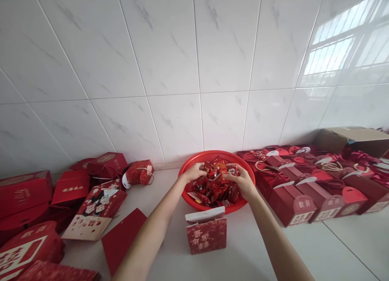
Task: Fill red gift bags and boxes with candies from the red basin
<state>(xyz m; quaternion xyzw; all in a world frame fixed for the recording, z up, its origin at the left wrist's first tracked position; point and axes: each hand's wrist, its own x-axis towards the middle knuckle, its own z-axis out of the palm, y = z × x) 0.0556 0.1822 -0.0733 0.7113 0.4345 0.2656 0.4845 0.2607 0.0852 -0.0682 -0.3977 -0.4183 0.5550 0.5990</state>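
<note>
Red-wrapped packets (217, 188) fill much of a round red basket (215, 152) standing against the tiled wall. Inside its left part is my left hand (196, 172), fingers bent over the packets, closed on something I cannot make out. My right hand (240, 179) reaches in from the right, its thumb and fingers around red packets near the middle. In front of the basket stands a small red paper bag (207, 235) with pale lettering, its top open; neither hand touches it.
Rows of red gift boxes (291, 200) stand at the right, with a brown cardboard box (349, 137) behind them. Assorted red boxes (71, 186) and a flat red card (124, 236) lie at the left. A tiled wall (170, 62) rises behind.
</note>
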